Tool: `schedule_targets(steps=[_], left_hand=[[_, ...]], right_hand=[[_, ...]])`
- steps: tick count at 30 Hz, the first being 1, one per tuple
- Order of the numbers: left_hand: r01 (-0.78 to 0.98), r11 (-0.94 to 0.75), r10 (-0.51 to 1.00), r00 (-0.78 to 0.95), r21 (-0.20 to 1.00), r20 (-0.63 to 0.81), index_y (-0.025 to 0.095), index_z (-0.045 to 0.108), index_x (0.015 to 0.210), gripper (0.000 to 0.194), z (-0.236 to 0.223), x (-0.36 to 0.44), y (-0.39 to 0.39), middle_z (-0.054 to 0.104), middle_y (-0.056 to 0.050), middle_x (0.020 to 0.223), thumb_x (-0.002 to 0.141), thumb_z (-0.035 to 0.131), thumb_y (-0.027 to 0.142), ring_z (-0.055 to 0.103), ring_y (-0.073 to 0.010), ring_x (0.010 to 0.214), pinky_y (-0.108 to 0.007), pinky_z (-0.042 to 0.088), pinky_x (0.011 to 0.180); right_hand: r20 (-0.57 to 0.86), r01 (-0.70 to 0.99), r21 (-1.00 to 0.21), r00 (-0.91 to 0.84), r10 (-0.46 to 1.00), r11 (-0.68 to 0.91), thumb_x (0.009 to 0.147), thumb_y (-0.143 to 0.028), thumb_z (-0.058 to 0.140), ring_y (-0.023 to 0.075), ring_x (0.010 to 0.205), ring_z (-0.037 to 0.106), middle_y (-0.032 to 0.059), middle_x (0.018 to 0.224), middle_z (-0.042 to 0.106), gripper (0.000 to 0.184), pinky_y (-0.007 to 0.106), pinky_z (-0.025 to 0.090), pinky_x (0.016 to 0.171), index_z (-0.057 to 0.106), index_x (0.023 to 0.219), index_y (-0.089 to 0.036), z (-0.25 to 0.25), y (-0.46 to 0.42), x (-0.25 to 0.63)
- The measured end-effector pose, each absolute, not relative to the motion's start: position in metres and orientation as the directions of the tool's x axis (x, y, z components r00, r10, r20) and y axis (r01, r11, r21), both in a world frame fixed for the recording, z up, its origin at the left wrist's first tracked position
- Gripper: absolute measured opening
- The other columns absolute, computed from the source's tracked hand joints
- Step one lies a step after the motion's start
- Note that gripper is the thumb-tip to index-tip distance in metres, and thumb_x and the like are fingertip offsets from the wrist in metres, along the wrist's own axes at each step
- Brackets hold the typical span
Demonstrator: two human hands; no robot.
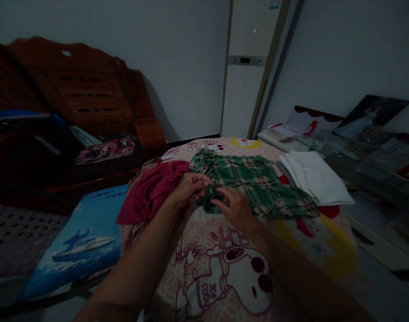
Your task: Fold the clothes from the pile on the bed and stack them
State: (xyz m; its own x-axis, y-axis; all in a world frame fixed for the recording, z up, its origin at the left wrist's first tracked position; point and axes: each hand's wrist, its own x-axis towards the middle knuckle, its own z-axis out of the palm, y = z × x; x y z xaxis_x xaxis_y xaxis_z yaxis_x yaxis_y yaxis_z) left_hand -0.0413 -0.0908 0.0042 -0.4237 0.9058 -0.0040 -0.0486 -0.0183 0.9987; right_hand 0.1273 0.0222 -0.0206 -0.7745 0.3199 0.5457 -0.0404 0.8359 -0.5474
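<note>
A green plaid garment (254, 183) lies spread on a pink cartoon-print blanket (224, 264). My left hand (191, 188) is closed, pinching the garment's near left edge. My right hand (236, 208) also pinches that bunched edge with thumb and fingers, just to the right of the left hand. A dark red garment (151, 192) lies crumpled to the left, under my left wrist.
A folded white cloth (315, 176) sits at the right of the blanket. A blue cushion (80, 241) lies at the left. Behind stand a carved wooden bench (73, 98), a tall white air conditioner (248, 67), and a glass table with papers (359, 143).
</note>
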Motion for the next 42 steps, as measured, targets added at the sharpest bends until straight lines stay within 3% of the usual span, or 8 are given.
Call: schedule_targets(steps=[7,11,16,21,25,31,37,42], left_hand=[[-0.05,0.023,0.951,-0.306,0.998,-0.038,0.013,0.063,0.098,0.039,-0.002,-0.026,-0.081,0.056,0.006,0.047,0.073,0.072,0.042,0.039,-0.0042,0.032,-0.014,0.024,0.034],[-0.068,0.026,0.956,-0.291,0.997,-0.045,0.014,0.06,0.099,0.042,0.0,-0.026,-0.082,0.053,0.007,0.046,0.073,0.074,0.044,0.037,-0.0041,0.031,-0.014,0.022,0.034],[-0.061,0.015,0.97,-0.241,0.998,-0.03,0.016,0.059,0.098,0.042,-0.001,-0.026,-0.082,0.051,0.008,0.045,0.073,0.075,0.047,0.036,-0.0041,0.032,-0.014,0.02,0.035],[-0.049,0.008,0.98,-0.197,0.999,-0.018,0.017,0.059,0.097,0.043,-0.005,-0.027,-0.082,0.047,0.009,0.045,0.075,0.073,0.051,0.034,-0.004,0.033,-0.014,0.019,0.036],[-0.008,0.004,0.979,-0.202,1.0,-0.005,0.017,0.059,0.095,0.043,-0.008,-0.028,-0.081,0.045,0.009,0.047,0.075,0.072,0.053,0.035,-0.0043,0.035,-0.015,0.021,0.037],[0.186,-0.099,0.894,-0.415,0.978,0.169,0.016,0.058,0.075,0.04,-0.005,-0.022,-0.075,0.044,0.007,0.05,0.073,0.071,0.054,0.038,-0.0063,0.042,-0.019,0.027,0.043],[0.697,-0.064,0.839,-0.35,0.714,0.417,0.018,0.067,0.088,0.024,0.004,-0.004,-0.077,0.058,0.001,0.066,0.075,0.072,0.038,0.05,-0.0124,0.058,-0.023,0.035,0.055],[0.837,-0.032,0.822,-0.29,0.546,0.491,0.019,0.068,0.088,0.013,0.0,0.005,-0.073,0.064,-0.003,0.073,0.078,0.059,0.02,0.057,-0.0166,0.067,-0.026,0.04,0.064]], right_hand=[[0.529,-0.052,-0.67,-0.734,0.426,0.741,0.085,-0.022,0.055,0.0161,0.069,0.064,0.0069,0.084,0.07,0.017,0.026,0.047,0.063,0.069,0.093,-0.017,-0.025,0.026,0.127],[0.258,-0.049,-0.93,-0.793,0.552,0.365,0.08,-0.029,0.054,0.0128,0.045,0.059,-0.0001,0.059,0.065,0.021,0.022,0.042,0.042,0.067,0.091,-0.017,-0.024,0.03,0.124],[0.067,-0.048,-0.998,-0.81,0.583,0.047,0.063,-0.031,0.065,0.0147,0.043,0.062,-0.0035,0.051,0.063,0.019,0.022,0.05,0.043,0.062,0.076,-0.018,-0.021,0.035,0.121],[0.083,0.004,-0.989,-0.81,0.581,0.148,0.061,-0.032,0.071,0.0125,0.04,0.057,-0.0025,0.056,0.065,0.02,0.021,0.045,0.038,0.067,0.074,-0.018,-0.02,0.041,0.124],[0.224,-0.001,-0.928,-0.8,0.557,0.373,0.071,-0.032,0.065,0.0111,0.045,0.054,-0.0017,0.058,0.063,0.014,0.021,0.04,0.042,0.07,0.07,-0.019,-0.016,0.044,0.128],[0.395,-0.019,-0.824,-0.736,0.55,0.567,0.081,-0.036,0.062,0.0105,0.051,0.047,-0.0027,0.051,0.053,0.03,0.023,0.034,0.05,0.065,0.058,-0.017,-0.01,0.047,0.131],[0.403,-0.028,-0.815,-0.743,0.533,0.578,0.084,-0.038,0.062,0.0108,0.053,0.046,-0.0035,0.052,0.052,0.032,0.023,0.033,0.051,0.065,0.059,-0.017,-0.012,0.048,0.131],[0.434,-0.045,-0.793,-0.741,0.512,0.608,0.085,-0.038,0.06,0.0113,0.054,0.049,-0.0026,0.053,0.054,0.033,0.023,0.035,0.052,0.064,0.059,-0.018,-0.011,0.047,0.131]])
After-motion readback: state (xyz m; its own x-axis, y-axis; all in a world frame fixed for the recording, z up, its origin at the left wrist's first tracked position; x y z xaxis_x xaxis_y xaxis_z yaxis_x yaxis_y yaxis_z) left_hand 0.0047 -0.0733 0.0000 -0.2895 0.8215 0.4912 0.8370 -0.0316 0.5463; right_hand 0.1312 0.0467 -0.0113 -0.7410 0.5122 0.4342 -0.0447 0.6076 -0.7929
